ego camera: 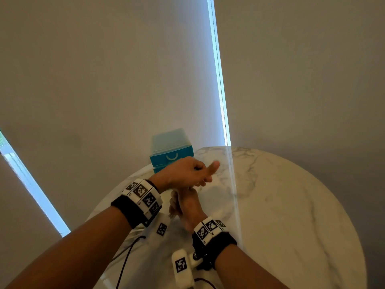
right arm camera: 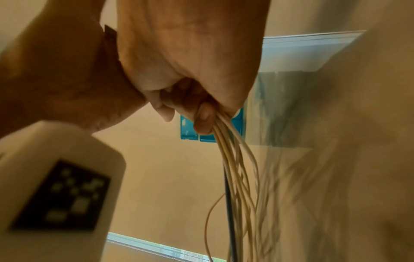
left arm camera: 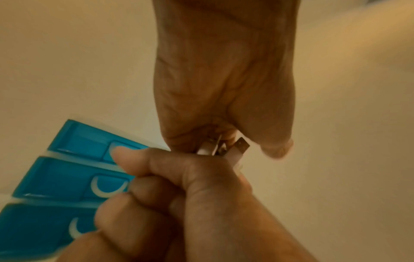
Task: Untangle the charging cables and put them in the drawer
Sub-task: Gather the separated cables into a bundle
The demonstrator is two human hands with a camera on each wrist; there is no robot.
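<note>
right now the left hand (ego camera: 183, 172) is curling its fingers round the white plug ends (left arm camera: 226, 150) of the pale, thin charging cables (right arm camera: 233, 159), thumb sticking out, probably to keep the connectors gathered. just below it the right hand (ego camera: 187, 205) is fisting round the same bundle, likely steadying it so strands can be drawn apart. the cables are hanging long-axis vertical, plugs pointing up and loose tails trailing down above the white marbled round desk (ego camera: 291, 205). behind the hands, the closed blue plastic drawer unit (ego camera: 170, 156) is standing at the desk's far edge.
</note>
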